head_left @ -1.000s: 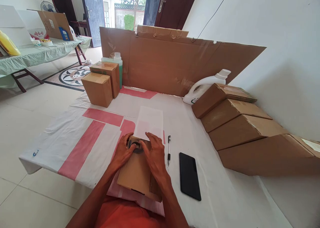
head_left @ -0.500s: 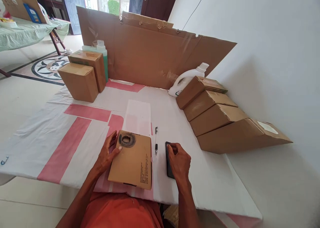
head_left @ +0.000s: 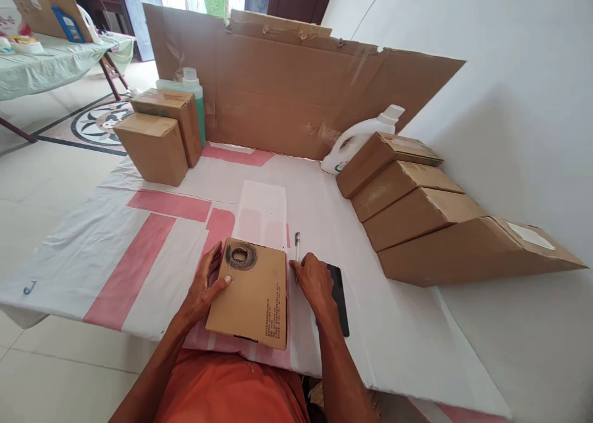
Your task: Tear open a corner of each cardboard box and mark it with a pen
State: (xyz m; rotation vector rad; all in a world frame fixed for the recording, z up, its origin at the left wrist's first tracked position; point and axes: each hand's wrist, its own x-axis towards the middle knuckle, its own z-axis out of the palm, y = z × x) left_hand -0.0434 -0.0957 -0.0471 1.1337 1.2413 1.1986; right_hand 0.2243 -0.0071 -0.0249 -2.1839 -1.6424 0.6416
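Resting on a flat cardboard box [head_left: 250,296] near the front edge of the counter [head_left: 139,250], the left hand [head_left: 206,287] is seen spread loosely open, its thumb laid on the box's top face and its fingers along the left side; nothing is gripped. A dark scribbled ring is marked near the far end of the box's top, and a few lines of small black print run along its right edge, too small to be read. The right hand [head_left: 315,281] is placed palm down just right of the box, fingers lightly curled, its fingertips touching or almost touching a pen [head_left: 297,245] that lies on the counter; whether the pen is actually pinched cannot be told. A black phone [head_left: 340,296] lies face up partly under this hand's outer edge. A white sheet of paper [head_left: 262,213] is spread just beyond the box. Four brown cartons [head_left: 417,216] are lined up on the right, beside a white jug [head_left: 356,142]. Two more cartons [head_left: 157,139] and a green bottle [head_left: 197,102] stand at the far left, before a cardboard screen [head_left: 287,96].
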